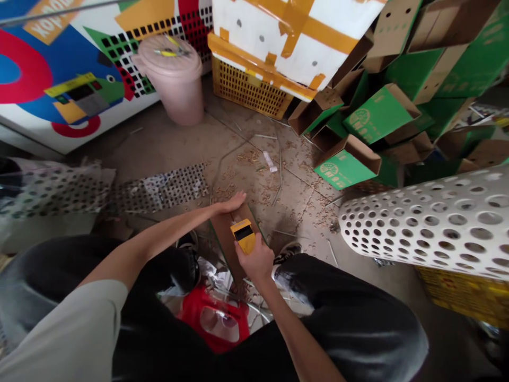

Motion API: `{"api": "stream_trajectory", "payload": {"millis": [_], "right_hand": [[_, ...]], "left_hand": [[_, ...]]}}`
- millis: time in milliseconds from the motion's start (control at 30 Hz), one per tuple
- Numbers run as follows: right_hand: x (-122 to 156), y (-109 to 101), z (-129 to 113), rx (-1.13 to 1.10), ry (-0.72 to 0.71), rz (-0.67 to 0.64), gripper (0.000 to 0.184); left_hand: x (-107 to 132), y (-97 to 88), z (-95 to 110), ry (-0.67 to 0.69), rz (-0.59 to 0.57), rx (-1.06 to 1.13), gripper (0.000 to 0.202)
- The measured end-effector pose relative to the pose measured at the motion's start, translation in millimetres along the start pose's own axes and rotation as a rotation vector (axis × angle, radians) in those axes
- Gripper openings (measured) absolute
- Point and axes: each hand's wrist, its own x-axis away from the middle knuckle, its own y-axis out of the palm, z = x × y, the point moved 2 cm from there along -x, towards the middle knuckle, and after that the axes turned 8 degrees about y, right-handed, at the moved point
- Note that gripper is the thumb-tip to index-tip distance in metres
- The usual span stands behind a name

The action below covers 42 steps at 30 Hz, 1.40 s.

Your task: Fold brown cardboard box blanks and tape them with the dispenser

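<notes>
Between my feet lies a brown cardboard box (226, 236) with green edges, its brown face up. My left hand (233, 203) rests on its far end, the fingers stretched out and pressing on the board. My right hand (258, 260) is closed round a yellow tape dispenser (244, 237) with a dark opening on top, held against the middle of the box. Its front edge sits just below my left hand. What lies under the dispenser is hidden.
Green cartons (350, 162) are heaped at the right, beside a white perforated basket (429, 223). Behind stand a lidded pink bin (178, 87) and a taped white foam box (270, 40) on a yellow crate (250, 87). A red bag (214, 323) lies between my legs. Brown scraps litter the floor.
</notes>
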Motion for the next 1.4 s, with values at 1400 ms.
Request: {"api": "stream_trajectory", "payload": {"millis": [1400], "right_hand": [[84,-1,90,0.073,0.077,-0.305,0.049]], "left_hand": [[53,30.6,40,0.659,0.111,-0.646,0.053]]}}
